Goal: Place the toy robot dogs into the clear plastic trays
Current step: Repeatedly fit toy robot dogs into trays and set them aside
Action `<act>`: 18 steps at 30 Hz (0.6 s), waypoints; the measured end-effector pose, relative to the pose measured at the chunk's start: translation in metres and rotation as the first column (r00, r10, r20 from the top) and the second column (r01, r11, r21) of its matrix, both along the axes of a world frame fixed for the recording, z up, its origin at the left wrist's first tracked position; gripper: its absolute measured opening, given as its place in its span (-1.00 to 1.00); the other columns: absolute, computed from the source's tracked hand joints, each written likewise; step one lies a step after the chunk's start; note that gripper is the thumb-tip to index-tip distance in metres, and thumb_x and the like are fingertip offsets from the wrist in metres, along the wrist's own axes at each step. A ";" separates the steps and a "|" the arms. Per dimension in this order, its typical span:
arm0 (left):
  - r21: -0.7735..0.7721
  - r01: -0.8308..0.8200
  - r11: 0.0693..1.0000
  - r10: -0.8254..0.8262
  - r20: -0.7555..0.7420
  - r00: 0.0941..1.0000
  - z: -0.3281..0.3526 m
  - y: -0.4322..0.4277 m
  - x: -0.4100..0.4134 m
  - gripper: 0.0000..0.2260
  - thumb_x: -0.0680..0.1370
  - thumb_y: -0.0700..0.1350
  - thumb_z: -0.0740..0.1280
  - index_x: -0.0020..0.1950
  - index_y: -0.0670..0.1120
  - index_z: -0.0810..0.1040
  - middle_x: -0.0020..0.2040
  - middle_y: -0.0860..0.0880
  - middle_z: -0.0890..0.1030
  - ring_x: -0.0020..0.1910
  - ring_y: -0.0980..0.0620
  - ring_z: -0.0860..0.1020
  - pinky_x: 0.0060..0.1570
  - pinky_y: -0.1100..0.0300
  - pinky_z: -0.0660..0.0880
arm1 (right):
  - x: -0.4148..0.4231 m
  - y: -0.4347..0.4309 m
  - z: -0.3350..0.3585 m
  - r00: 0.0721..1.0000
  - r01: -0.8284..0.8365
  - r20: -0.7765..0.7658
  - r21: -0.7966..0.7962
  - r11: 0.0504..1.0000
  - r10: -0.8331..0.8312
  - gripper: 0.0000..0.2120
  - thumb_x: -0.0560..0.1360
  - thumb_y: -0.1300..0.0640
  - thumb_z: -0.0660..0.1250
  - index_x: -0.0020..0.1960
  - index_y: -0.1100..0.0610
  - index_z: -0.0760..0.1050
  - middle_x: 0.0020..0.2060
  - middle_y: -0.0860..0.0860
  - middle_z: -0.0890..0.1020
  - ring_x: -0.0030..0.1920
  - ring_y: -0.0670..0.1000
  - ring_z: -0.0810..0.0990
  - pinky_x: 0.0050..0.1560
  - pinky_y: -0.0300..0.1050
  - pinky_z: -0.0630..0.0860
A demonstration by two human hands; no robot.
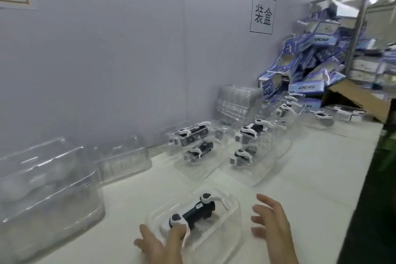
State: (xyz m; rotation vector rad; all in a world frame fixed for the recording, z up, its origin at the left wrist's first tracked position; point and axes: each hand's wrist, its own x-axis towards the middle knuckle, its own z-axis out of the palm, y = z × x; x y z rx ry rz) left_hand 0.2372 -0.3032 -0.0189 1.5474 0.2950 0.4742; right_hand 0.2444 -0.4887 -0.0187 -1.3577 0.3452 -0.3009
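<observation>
A black and white toy robot dog (192, 212) lies on its side in a clear plastic tray (231, 231) near the table's front edge. My left hand (165, 246) rests on the tray's near end, one finger touching the dog's white head end. To the right of the tray hovers my right hand (272, 227), fingers spread and holding nothing. Farther back, filled trays hold more dogs (194, 135) (248, 133), stacked in two piles.
Empty clear trays (49, 188) (122, 156) stand at the left against the grey wall. A heap of blue DOG boxes (310, 66) and a cardboard flap (360, 98) fill the back right. The table's right edge (360, 188) drops to a dark area.
</observation>
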 end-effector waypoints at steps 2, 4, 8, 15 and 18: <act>-0.214 -0.033 0.976 0.009 -0.113 0.994 0.006 -0.017 0.019 -0.17 0.14 -0.02 0.33 0.40 -0.20 0.26 0.29 -0.17 0.26 0.33 -0.14 0.32 0.15 0.16 0.26 | 0.000 0.006 0.004 0.987 -0.160 0.006 0.020 0.987 0.160 -0.63 0.32 0.07 0.41 0.13 -0.05 0.55 0.05 -0.05 0.58 0.04 0.03 0.58 -0.09 -0.04 0.50; -0.296 0.037 0.954 -0.076 -0.121 0.990 0.022 -0.043 0.035 -0.27 0.22 -0.07 0.45 0.32 -0.15 0.25 0.34 -0.10 0.23 0.38 -0.07 0.27 0.19 0.10 0.23 | 0.005 0.010 0.012 0.960 -0.281 0.026 0.014 0.960 0.280 -0.51 0.27 -0.05 0.31 0.21 -0.16 0.45 0.20 -0.19 0.49 0.25 -0.03 0.49 0.16 -0.05 0.46; -0.373 0.133 0.918 -0.208 -0.168 0.964 0.024 -0.087 0.069 -0.26 0.57 -0.14 0.33 0.58 -0.14 -0.10 0.60 -0.06 -0.15 0.56 0.09 -0.13 0.48 0.05 -0.07 | 0.030 -0.005 0.023 0.958 -0.276 0.076 -0.024 0.961 0.277 -0.41 0.40 -0.06 0.39 0.38 -0.16 0.26 0.42 -0.11 0.33 0.45 -0.04 0.30 0.47 -0.01 0.22; -0.498 0.199 0.844 -0.297 -0.125 0.947 0.029 -0.107 0.112 -0.05 0.38 0.01 0.40 0.59 -0.05 -0.13 0.60 0.01 -0.21 0.56 0.11 -0.14 0.52 -0.02 -0.14 | 0.072 -0.029 0.025 0.967 -0.237 0.095 0.009 0.972 0.235 -0.45 0.53 -0.02 0.34 0.45 -0.10 0.23 0.49 0.04 0.29 0.45 0.06 0.33 0.39 -0.06 0.25; -0.501 0.251 0.828 -0.360 -0.132 0.924 0.039 -0.111 0.117 0.06 0.14 0.01 0.31 0.58 -0.08 -0.09 0.59 0.03 -0.13 0.55 0.09 -0.06 0.51 -0.06 -0.07 | 0.082 -0.029 0.023 0.975 -0.195 0.109 -0.006 0.981 0.195 -0.25 0.34 -0.14 0.32 0.49 -0.05 0.22 0.49 0.03 0.28 0.48 0.03 0.26 0.43 -0.06 0.21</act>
